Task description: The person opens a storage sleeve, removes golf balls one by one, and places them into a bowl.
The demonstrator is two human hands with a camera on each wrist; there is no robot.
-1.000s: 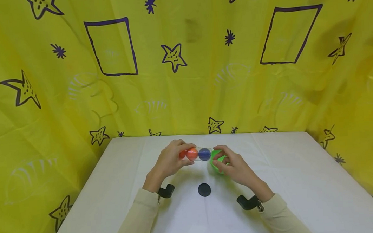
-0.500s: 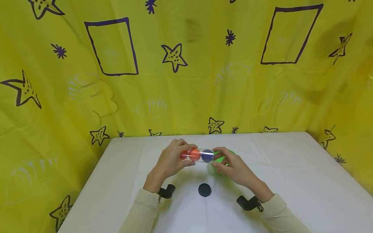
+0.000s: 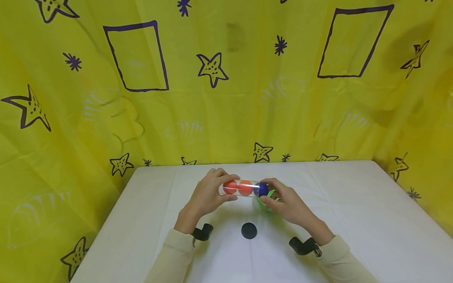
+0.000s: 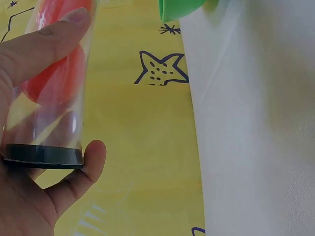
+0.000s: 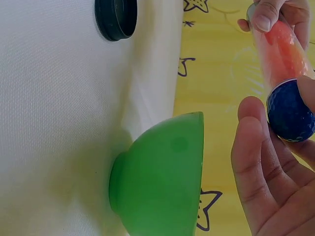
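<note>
My left hand point(image 3: 208, 194) grips a clear plastic tube point(image 4: 69, 130), tilted slightly down toward the right, above the table. Two balls sit inside, a red ball point(image 3: 230, 187) and an orange ball point(image 3: 245, 188). A black cap point(image 4: 44, 155) closes the tube's left end, as the left wrist view shows. From the open right end a dimpled blue golf ball point(image 5: 291, 110) sticks partly out. My right hand point(image 3: 291, 203) has its thumb and fingers about this ball. Below the right hand stands a green bowl point(image 5: 162, 169), partly hidden by it in the head view.
A loose round black lid point(image 3: 249, 231) lies on the white table point(image 3: 237, 269), nearer to me than the bowl. Yellow curtain point(image 3: 225, 116) with drawn stars hangs behind the table and along both sides.
The balls have slid rightward inside the tube, which has tipped down at its right end. The blue golf ball has come partly out between my right thumb and fingers.
</note>
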